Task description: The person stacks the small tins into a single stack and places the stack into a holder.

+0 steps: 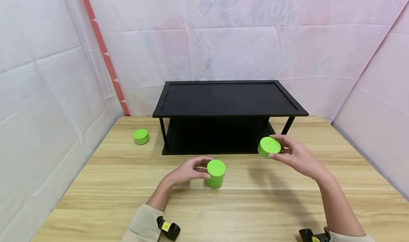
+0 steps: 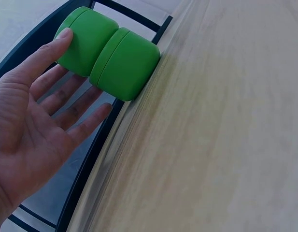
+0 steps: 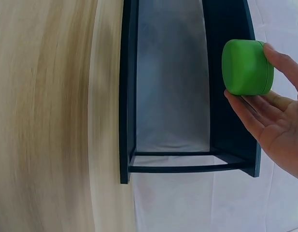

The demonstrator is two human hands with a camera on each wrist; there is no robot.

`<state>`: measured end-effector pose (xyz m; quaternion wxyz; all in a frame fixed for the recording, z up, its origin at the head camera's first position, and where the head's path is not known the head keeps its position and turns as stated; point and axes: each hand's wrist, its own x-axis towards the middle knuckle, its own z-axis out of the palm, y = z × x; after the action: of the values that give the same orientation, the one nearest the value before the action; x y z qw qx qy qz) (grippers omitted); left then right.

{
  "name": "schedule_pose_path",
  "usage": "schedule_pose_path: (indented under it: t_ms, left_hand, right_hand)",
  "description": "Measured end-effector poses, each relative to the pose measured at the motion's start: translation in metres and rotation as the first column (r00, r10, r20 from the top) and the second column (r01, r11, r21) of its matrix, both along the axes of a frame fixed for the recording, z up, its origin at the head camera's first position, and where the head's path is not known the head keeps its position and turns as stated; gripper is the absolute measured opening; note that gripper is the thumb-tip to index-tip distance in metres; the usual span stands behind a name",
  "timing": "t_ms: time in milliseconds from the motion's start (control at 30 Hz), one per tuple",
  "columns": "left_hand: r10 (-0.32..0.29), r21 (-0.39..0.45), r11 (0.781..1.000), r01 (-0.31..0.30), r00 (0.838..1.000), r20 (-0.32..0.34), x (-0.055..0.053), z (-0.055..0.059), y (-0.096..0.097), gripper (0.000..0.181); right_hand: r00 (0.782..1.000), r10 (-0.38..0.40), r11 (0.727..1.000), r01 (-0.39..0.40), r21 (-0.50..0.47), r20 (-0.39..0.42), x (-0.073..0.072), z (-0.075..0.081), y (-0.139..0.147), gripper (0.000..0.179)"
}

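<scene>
Two small round green tins stand one on the other on the wooden table, in front of the black rack. My left hand point(image 1: 188, 170) is at this stack from the left, its thumb and a finger around the upper tin point(image 1: 216, 168). In the left wrist view the thumb lies on that tin's lid edge, and the lower tin point(image 2: 128, 65) is free of the fingers. My right hand point(image 1: 298, 157) pinches another green tin point(image 1: 269, 147) between thumb and fingers, raised above the table near the rack's front right corner. The right wrist view shows this tin point(image 3: 245, 67) against the rack.
A black two-level rack point(image 1: 220, 98) stands at the back of the wooden table point(image 1: 236, 213), on thin posts between its shelves. One more green tin point(image 1: 141, 136) sits left of it. White sheets point(image 1: 223, 50) hang behind and at both sides.
</scene>
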<state>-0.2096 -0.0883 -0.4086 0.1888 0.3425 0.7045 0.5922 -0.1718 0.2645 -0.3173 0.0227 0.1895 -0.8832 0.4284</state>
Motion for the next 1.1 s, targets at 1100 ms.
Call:
schedule_pose_path:
  t_ms: [1100]
  left_hand:
    - [-0.011, 0.019, 1.000, 0.011, 1.000, -0.024, -0.001, -0.003, 0.000, 0.055]
  right_hand:
    - [0.997, 0.062, 0.998, -0.062, 0.003, 0.044, -0.001, -0.003, -0.028, 0.063]
